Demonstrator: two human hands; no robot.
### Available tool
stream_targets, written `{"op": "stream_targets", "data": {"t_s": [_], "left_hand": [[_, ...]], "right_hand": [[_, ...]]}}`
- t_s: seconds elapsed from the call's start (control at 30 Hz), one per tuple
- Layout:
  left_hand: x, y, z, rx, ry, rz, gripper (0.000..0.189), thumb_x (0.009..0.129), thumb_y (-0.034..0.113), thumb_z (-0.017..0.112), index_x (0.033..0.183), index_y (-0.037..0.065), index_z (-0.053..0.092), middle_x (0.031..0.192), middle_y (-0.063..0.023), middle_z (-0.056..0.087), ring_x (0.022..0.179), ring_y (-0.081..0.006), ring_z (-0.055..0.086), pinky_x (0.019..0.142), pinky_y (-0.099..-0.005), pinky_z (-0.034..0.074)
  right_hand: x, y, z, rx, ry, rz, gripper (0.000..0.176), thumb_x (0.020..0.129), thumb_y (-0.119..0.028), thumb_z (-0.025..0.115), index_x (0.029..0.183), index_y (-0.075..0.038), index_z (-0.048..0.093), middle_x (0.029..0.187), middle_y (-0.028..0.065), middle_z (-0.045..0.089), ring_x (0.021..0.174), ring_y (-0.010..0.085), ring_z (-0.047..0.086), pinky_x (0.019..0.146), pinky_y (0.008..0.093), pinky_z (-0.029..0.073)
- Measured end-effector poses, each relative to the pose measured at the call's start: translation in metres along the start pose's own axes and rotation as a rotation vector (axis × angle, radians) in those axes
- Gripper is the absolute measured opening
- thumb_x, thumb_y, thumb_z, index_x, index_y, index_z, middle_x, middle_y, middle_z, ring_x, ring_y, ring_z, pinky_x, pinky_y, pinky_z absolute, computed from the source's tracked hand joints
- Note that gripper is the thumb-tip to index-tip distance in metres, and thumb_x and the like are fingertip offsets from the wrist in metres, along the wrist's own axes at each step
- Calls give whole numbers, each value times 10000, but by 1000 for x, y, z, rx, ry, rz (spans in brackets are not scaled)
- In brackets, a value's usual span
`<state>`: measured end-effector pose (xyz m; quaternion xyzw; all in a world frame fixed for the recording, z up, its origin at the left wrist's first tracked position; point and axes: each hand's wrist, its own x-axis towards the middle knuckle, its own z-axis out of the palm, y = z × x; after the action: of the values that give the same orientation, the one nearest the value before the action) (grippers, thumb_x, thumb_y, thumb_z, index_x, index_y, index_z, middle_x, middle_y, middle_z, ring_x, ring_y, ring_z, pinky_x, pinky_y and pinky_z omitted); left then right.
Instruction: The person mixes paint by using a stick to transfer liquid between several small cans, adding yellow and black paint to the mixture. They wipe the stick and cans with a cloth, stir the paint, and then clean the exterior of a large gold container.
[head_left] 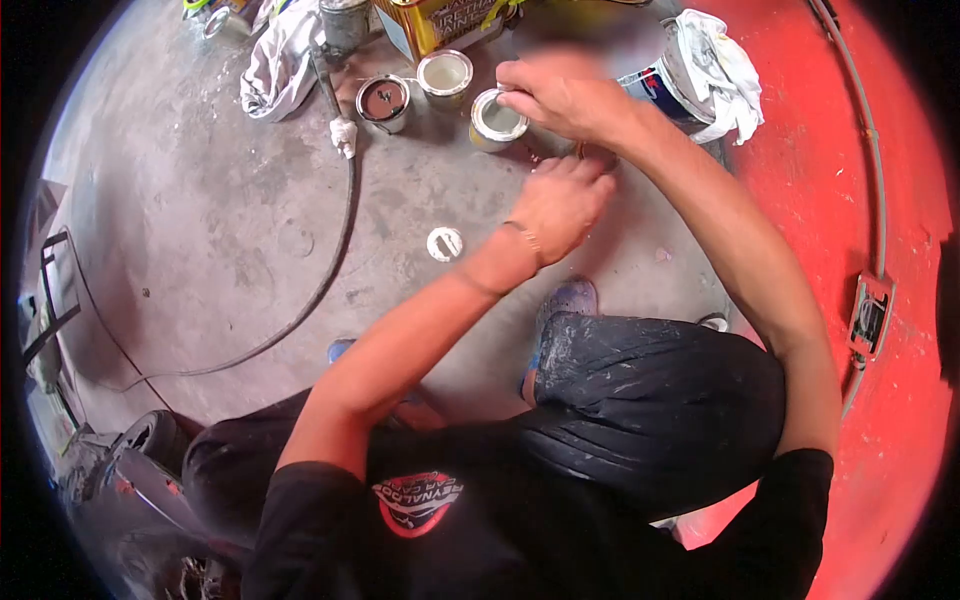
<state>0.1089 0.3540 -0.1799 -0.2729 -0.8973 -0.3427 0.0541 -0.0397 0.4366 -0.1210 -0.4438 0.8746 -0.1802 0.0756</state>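
Observation:
My right hand (570, 100) reaches in from the right, its thumb and index finger close together at the rim of an open can (487, 138) with pale contents; what it pinches is too small to tell. Just below and right of that can, my left hand (565, 205) is curled, fingertips turned down and hidden, slightly blurred. Left of the can stand another pale-filled open can (445, 92) and a can with reddish-brown contents (384, 103). A round white lid (445, 244) with dark marks lies on the grey floor (230, 210).
A hose (345, 225) curves over the floor at the left. White cloth (280, 65), a grey can (345, 25) and a yellow tin (425, 30) stand at the back. A cloth-draped bucket (660, 90) is beside the red surface (800, 220) on the right.

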Motion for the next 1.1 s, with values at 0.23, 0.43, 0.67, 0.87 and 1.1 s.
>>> {"op": "stream_targets", "data": {"t_s": [0.23,0.43,0.67,0.87,1.1], "left_hand": [[51,-13,76,256,34,-195,352,946,168,660,1282,96,737,1344,-133,698,1294,-339,638,1092,-501,498],[60,-13,61,65,135,-160,301,1018,182,622,1256,52,752,1240,-193,763,1201,-419,692,1055,-509,529],[-10,-16,27,-782,-123,-685,234,998,206,744,1136,25,798,1073,-197,815,1001,-391,773,885,-431,588],[-54,-60,38,-539,-323,-775,246,968,199,750,1142,30,792,1081,-223,798,1011,-409,766,903,-451,591],[-35,-34,60,-144,121,-636,512,876,288,845,1310,52,710,1230,-216,741,1111,-447,712,988,-523,576]], "right_hand": [[0,15,-4,30,74,-19,219,960,-300,721,985,-82,730,862,197,745,862,446,729,756,582,565],[-2,11,0,58,20,-80,202,942,-272,731,999,-78,728,860,204,738,877,447,728,771,583,569],[-3,15,-5,51,-13,-78,207,968,-266,717,1003,-62,713,883,203,731,894,453,714,786,575,560],[-1,16,1,19,30,-45,191,920,-248,725,961,-65,763,892,227,750,907,450,740,826,588,578],[0,16,-4,86,3,42,200,922,-247,720,993,-67,772,923,207,762,938,448,736,837,587,572]]}}
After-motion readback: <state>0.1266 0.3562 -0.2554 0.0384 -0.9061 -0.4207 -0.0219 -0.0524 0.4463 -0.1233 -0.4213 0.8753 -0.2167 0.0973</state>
